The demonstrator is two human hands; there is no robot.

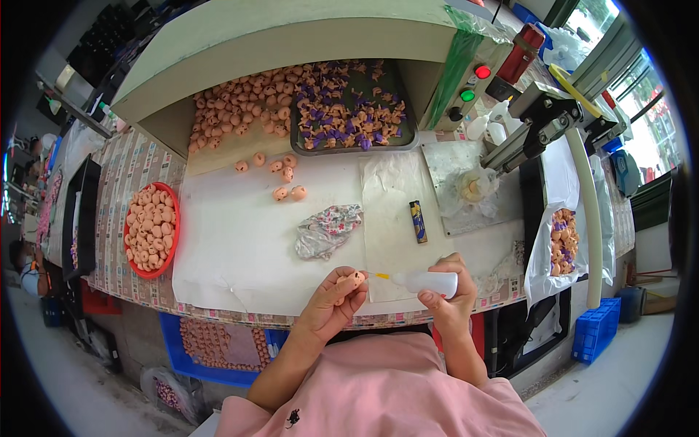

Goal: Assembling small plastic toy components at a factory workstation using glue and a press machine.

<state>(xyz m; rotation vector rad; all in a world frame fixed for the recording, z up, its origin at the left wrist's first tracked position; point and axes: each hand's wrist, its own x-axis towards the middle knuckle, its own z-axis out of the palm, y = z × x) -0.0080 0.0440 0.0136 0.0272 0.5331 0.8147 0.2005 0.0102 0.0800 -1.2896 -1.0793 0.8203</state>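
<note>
My left hand [320, 309] pinches a small flesh-coloured doll head [355, 278] between its fingertips; another piece may sit in the palm, though the fingers hide most of it. A white squeeze bottle [429, 282] with a thin yellow-based nozzle lies sideways in my right hand [457, 298], fingers wrapped round it. The nozzle tip points left and is very close to the doll head; whether they touch I cannot tell. Beyond my hands rest a crumpled floral plastic bag [328, 231] and a small dark blue and yellow oblong thing [418, 221]. Several loose doll heads [279, 194] lie farther off.
Under the shelf [306, 33], a heap of heads [240, 102] adjoins a black tray [412, 138] of small purple-and-tan figure parts. A red basket [175, 247] of heads stands left. At right are a metal press [524, 138], a hose [588, 218] and a lined box of parts [564, 244].
</note>
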